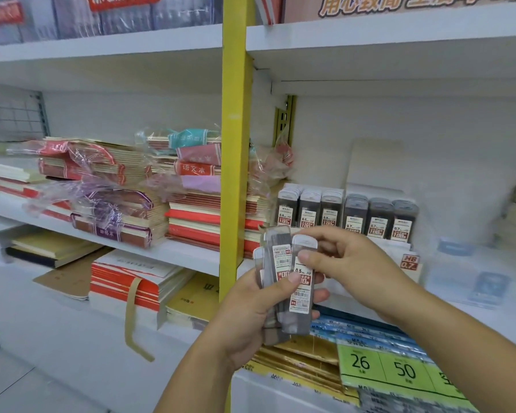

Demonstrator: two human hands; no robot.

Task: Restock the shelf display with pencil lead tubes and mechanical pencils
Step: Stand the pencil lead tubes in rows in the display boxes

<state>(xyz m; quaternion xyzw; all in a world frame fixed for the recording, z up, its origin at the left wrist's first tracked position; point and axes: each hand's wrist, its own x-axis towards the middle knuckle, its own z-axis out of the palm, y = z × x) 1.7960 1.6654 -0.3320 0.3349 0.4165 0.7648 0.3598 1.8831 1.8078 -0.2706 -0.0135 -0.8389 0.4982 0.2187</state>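
**A:** What is the shelf (486, 317) carrying?

**B:** Toward its left end, just right of the yellow post (236, 162), a stepped display box (396, 248) is sitting. It is holding 0.5 tubes (309, 210) upright in its left rows and 0.7 tubes (379, 217) in its right rows. No mechanical pencils are showing.

**A:** And the hands?

**B:** In front of the box, the left hand (251, 317) is wrapping its fingers round a bundle of lead tubes (276, 260), its thumb pressing across them. The right hand (349, 260) is pinching the front tube (302, 296), marked 0.5 HB, between thumb and fingers.

**A:** What is worrying you?

**B:** Drawing that tube out is probably going to loosen the bundle. The slick tubes could be slipping free and dropping onto the packets (367, 335) below. And since the rows are touching, a 0.5 tube could be landing among the 0.7s.
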